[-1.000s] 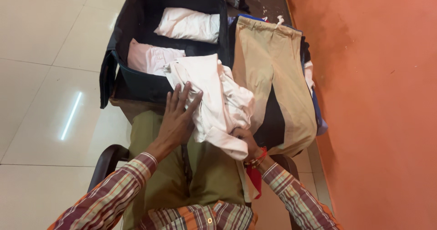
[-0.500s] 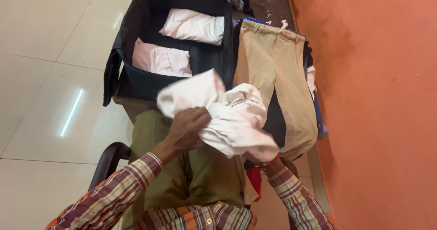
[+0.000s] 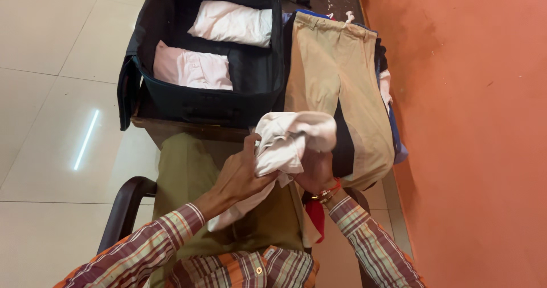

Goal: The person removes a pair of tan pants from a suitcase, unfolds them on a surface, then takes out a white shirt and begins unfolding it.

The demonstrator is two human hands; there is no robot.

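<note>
Both hands (image 3: pixel 279 171) grip white garment (image 3: pixel 288 140) — bunched.

A room in a home, set up for packing clothes
An open dark suitcase (image 3: pixel 199 88) with folded shirts (image 3: pixel 192 69) stands on glossy cream floor tiles (image 3: pixel 51 94) beside an orange-painted wall (image 3: pixel 473 122); beige trousers (image 3: pixel 336 88) lie alongside, a dark chair arm (image 3: pixel 122 205) below

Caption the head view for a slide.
Both hands, left hand and right hand, bunch a white garment before an open suitcase.
</note>
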